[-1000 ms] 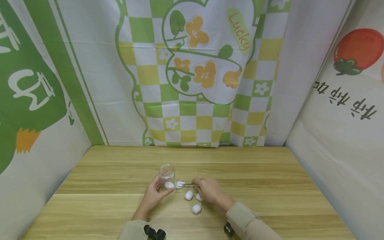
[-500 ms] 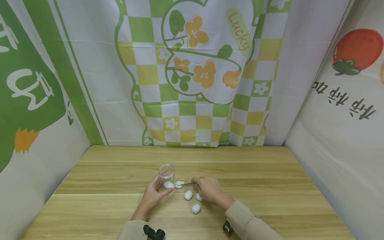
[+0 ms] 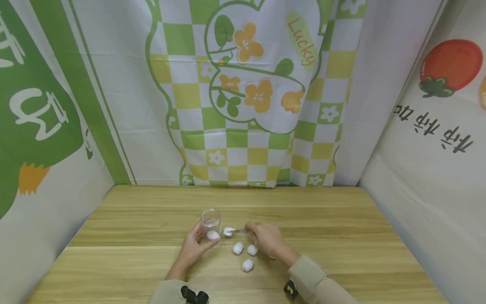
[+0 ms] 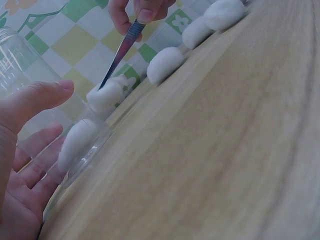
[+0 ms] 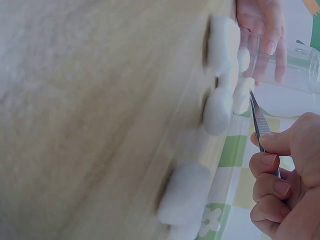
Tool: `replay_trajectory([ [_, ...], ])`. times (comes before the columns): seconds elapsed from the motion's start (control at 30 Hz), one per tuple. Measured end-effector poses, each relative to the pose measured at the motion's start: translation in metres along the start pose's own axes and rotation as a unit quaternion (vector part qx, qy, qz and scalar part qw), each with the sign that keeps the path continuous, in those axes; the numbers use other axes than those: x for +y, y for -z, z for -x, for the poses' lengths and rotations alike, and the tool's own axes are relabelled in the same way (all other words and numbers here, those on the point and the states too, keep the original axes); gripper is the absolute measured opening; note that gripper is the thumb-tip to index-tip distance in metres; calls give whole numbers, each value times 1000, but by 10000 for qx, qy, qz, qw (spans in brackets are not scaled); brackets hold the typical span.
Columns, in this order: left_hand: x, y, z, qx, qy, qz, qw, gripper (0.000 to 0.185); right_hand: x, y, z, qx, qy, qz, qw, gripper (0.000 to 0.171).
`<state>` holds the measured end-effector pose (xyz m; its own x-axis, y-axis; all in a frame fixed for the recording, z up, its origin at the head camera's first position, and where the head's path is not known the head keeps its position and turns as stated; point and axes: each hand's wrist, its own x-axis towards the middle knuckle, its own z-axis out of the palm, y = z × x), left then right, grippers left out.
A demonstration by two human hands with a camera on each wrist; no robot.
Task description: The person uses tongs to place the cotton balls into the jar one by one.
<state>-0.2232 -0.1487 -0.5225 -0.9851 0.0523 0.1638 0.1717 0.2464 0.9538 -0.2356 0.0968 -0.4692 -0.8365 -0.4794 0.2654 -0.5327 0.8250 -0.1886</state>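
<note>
My left hand holds a clear jar upright on the table, thumb at the front and fingers around the back. A white cotton ball lies at the jar's bottom. My right hand pinches metal tweezers between thumb and fingers, pointing them left. At the tweezer tips is another cotton ball, just right of the jar's wall and outside it. In the left wrist view this ball appears raised above the tabletop.
Several more cotton balls lie on the wooden table: one cotton ball near the jar, one beside the right hand, one closer to me. In the right wrist view a large cotton ball is nearest. Printed cloth hangs behind.
The tweezers and the cotton ball at their tips have shifted slightly up and right, leaving a small gap from the jar. The right hand uncovers more of a nearby ball. The left hand stays put.
</note>
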Motion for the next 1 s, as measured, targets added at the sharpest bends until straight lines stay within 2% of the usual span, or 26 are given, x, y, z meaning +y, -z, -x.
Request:
replay_trajectory([
  [0.27,0,0,0,49,-21,12,10000,71,-1,14,0,-141,-123,-238,9995,19],
  [0.5,2,0,0,-5,-2,-15,10000,71,-1,26,-3,162,-121,-339,9992,15],
  [0.83,5,1,1,-9,228,-16,9997,68,-3,42,-5,495,5,-188,9986,12],
  [1.0,4,1,0,-15,214,39,9998,68,-3,48,-7,665,109,-99,9977,12],
])
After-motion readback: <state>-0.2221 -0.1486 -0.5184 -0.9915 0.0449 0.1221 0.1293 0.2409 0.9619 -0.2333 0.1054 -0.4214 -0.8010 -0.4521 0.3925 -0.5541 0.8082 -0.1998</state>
